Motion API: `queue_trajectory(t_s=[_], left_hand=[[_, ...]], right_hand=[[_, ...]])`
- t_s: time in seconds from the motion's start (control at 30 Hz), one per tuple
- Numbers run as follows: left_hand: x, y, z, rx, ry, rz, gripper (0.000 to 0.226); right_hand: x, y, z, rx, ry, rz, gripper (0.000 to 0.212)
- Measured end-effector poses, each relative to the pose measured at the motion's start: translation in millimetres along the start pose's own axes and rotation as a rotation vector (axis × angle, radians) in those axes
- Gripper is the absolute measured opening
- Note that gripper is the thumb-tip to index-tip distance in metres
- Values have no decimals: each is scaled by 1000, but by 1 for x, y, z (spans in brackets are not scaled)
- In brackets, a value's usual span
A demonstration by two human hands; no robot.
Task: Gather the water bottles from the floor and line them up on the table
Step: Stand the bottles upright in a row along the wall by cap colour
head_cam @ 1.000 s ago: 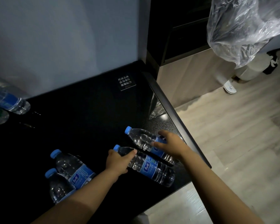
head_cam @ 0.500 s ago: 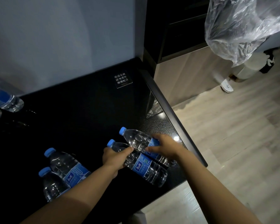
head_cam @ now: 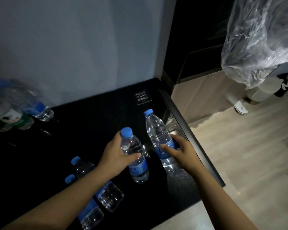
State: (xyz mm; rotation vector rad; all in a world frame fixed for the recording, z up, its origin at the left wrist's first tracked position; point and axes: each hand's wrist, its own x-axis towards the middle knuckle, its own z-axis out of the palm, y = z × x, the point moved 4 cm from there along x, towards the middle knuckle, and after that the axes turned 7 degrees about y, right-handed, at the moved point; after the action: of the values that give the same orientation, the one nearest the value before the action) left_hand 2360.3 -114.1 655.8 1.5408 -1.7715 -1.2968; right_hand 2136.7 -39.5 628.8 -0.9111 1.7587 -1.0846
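Note:
On the black table (head_cam: 93, 123), my left hand (head_cam: 116, 155) grips a clear blue-capped water bottle (head_cam: 136, 163) around its upper body, cap tipped up. My right hand (head_cam: 181, 151) holds a second bottle (head_cam: 158, 131) at its blue label, near the table's right edge; it is raised almost upright. Two more blue-capped bottles, one (head_cam: 106, 195) and the other (head_cam: 88, 213), lie side by side under my left forearm at the table's near left.
At the far left of the table stand a blurred blue-labelled bottle (head_cam: 35, 107) and a green-labelled bottle (head_cam: 15, 120). A small sign (head_cam: 142, 97) lies near the back right corner. Right of the table are wood floor, a hanging plastic bag (head_cam: 259, 40) and a person's shoe (head_cam: 240, 107).
Both bottles in my hands were lying flat on the table; now they are tilted up toward standing, caps pointing away from me. The view has shifted right.

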Motion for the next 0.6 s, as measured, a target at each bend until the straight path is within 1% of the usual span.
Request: queue_trajectory(t_s=[0.07, 0.13, 0.17, 0.23, 0.37, 0.6], left_hand=[[4, 10, -24, 59, -3, 75, 70], [8, 16, -52, 81, 21, 122, 71], [10, 18, -66, 83, 41, 140, 70], [13, 20, -95, 71, 87, 166, 68], [23, 21, -150, 59, 187, 211, 67], [48, 7, -223, 73, 315, 262, 69]], right_hand=[[2, -12, 13, 117, 6, 17, 38], [5, -25, 28, 187, 10, 25, 50], [6, -32, 36, 194, 15, 9, 55], [9, -48, 54, 181, 33, -46, 59], [19, -84, 93, 126, 45, -168, 54], [42, -134, 159, 93, 24, -284, 51]])
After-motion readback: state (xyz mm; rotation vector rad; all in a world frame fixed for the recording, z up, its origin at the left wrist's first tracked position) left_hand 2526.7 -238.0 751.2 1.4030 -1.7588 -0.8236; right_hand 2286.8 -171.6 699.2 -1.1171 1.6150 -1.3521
